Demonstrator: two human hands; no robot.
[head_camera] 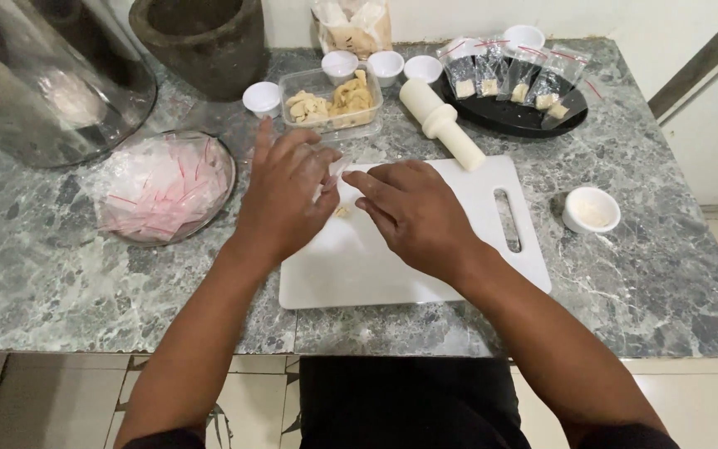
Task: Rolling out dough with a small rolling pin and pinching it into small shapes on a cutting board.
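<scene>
My left hand [284, 195] and my right hand [413, 212] meet over a white cutting board [425, 274] on a grey marble counter. Between their fingertips they pinch a small clear plastic bag [336, 170] with a red strip. A small pale piece [342, 212] lies on the board just under the bag. Whether anything is inside the bag is hidden by my fingers.
A glass bowl of empty small bags [164, 187] sits left. Behind the board are a clear tub of pale slices [332, 101], a white pestle [440, 123], several small white cups [261, 97], and a black plate of filled bags [515, 87]. A white cup [591, 209] stands right.
</scene>
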